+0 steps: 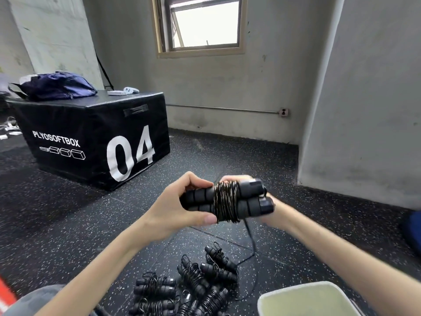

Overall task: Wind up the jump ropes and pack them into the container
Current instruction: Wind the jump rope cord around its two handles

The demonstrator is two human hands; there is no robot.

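My left hand (180,208) grips the two black foam handles of a jump rope (227,201) held side by side at chest height, with the cord coiled tightly round their middle. My right hand (271,213) sits behind the handles' right ends, mostly hidden; I cannot tell what its fingers hold. A loose length of cord (251,242) hangs from the bundle to the floor. Several wound jump ropes (189,288) lie in a pile on the floor below. A pale rectangular container (303,293) shows at the bottom right, its inside empty as far as visible.
A black plyo soft box (95,137) marked 04 stands on the speckled rubber floor at the left, carrying a blue bag (57,85) and small white items. Grey walls close the back and right. A window is above.
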